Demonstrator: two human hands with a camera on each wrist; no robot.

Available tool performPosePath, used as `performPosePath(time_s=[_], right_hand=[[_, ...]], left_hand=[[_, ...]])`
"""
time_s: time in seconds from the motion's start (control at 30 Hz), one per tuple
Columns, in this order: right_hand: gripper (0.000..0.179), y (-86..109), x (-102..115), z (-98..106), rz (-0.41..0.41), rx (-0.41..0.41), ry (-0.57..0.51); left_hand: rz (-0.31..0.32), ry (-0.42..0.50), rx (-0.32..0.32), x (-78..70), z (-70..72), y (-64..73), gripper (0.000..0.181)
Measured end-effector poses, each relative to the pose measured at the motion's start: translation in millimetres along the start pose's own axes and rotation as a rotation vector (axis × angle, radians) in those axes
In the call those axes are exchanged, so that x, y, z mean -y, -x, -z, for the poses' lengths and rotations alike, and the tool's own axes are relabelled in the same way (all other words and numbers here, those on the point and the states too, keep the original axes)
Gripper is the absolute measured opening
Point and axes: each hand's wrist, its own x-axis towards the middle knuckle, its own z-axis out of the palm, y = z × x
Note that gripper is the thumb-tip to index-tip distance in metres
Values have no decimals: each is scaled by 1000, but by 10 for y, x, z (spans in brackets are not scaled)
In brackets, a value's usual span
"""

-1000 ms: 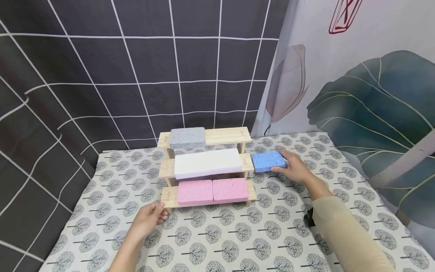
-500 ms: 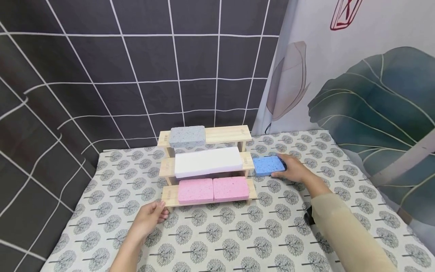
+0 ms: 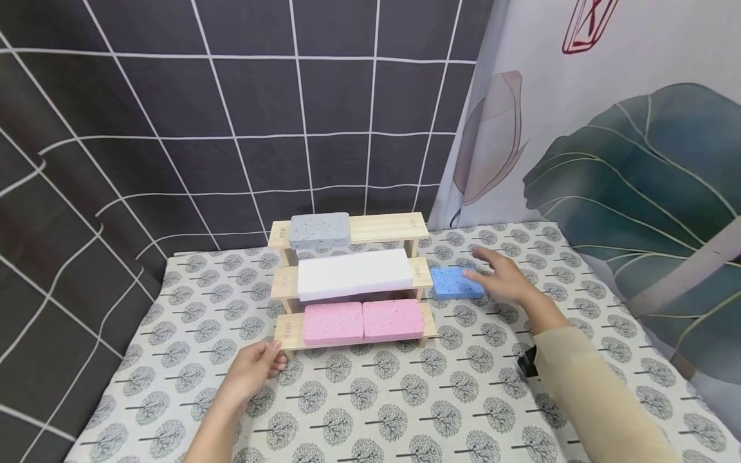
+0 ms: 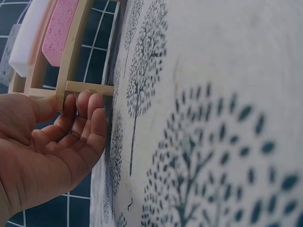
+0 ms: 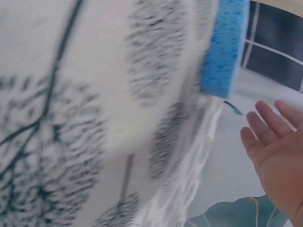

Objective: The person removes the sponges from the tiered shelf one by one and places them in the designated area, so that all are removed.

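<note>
Porous blue rect. sponge [image 3: 454,283] lies flat on tree-print cloth [image 3: 405,392] right of ctr, R hand [image 3: 502,278] spread just off it w/ nothing held, L hand [image 3: 253,368] pinching stepped wood rack [image 3: 291,331] lower ctr-left.

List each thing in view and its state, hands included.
Pale wooden three-tier rack: standing on white tree-print cloth.
Grey rectangular sponge: flat on top tier.
Long white rectangular block: lying on middle tier.
Left pink rectangular sponge: flat on bottom tier.
Right pink rectangular sponge: flat beside it.
Blue rectangular sponge: flat on cloth beside rack.
Left hand: pinching bottom tier's left end.
Right hand: fingers extended, not gripping.
</note>
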Motion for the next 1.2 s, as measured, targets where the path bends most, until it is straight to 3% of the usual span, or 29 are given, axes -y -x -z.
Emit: performPosePath(time_s=[0.3, 0.77, 1.2], right_hand=[[64, -35, 329, 150, 14, -97, -278], [63, -119, 726, 219, 103, -180, -373], [60, -230, 966, 185, 180, -173, -396]], left_hand=[[3, -4, -4, 5, -2, 0, 34], [6, 5, -5, 3, 3, -6, 31], [-4, 7, -6, -4, 2, 4, 31]])
